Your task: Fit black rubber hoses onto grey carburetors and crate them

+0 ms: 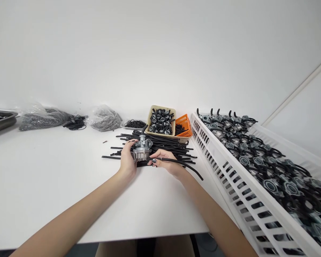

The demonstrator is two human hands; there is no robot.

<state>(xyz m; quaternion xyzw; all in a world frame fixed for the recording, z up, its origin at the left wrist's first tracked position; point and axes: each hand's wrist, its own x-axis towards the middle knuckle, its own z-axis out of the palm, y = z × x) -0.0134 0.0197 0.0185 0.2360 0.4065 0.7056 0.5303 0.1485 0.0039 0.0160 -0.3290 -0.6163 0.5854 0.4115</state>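
The left hand (127,159) had its fingers clamped around a carburetor (142,151), over the near side of a hose pile (173,142). The right hand (167,162) had its fingers pinched on a hose (187,165), beside the carburetor's base. Behind the pile stood a yellow bin (160,135) and orange basket (186,123); rightward, a crate (244,175) of carburetors (244,160).

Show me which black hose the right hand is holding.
The long hose curving rightward from beside the metal part; the right hand holds it, while the other hoses lie on the table.

White table (160,203) under black hoses (169,143)
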